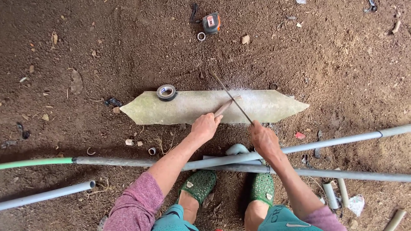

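My left hand [205, 126] grips a short pale pipe piece [225, 106] and presses it down on a flat grey pointed slab [180, 109] lying on the dirt. My right hand [263, 139] holds a thin hacksaw blade [231, 96] that runs diagonally up and left across the end of the pipe piece. A roll of dark tape [166, 92] rests on the slab's upper edge to the left of both hands.
Long grey pipes [342, 141] [128, 161] cross the ground just in front of my green sandals [199, 185]. A green pipe end [34, 163] and another grey pipe [47, 195] lie at left. A tape measure [211, 23] sits far ahead. Short pipe offcuts [330, 194] lie at lower right.
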